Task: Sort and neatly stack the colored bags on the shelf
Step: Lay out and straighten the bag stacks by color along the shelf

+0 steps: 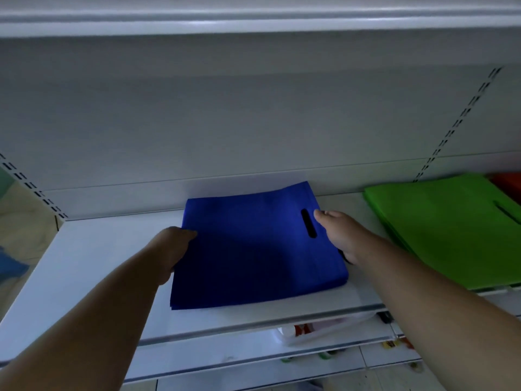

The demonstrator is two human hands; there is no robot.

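A stack of blue bags (253, 249) with a cut-out handle slot lies flat in the middle of the white shelf (98, 263). My left hand (174, 249) grips the stack's left edge, thumb on top, fingers hidden under the bags. Along the right edge, beside the handle slot, my right hand (335, 232) rests with its fingers stretched toward the back. To the right, a stack of green bags (451, 230) lies on the same shelf, a gap apart from the blue one.
Something red (507, 182) shows behind the green stack at the far right. Another shelf board (253, 21) hangs overhead. Small packaged goods (304, 331) sit on a lower shelf beneath the front edge. The shelf's left part is bare white surface.
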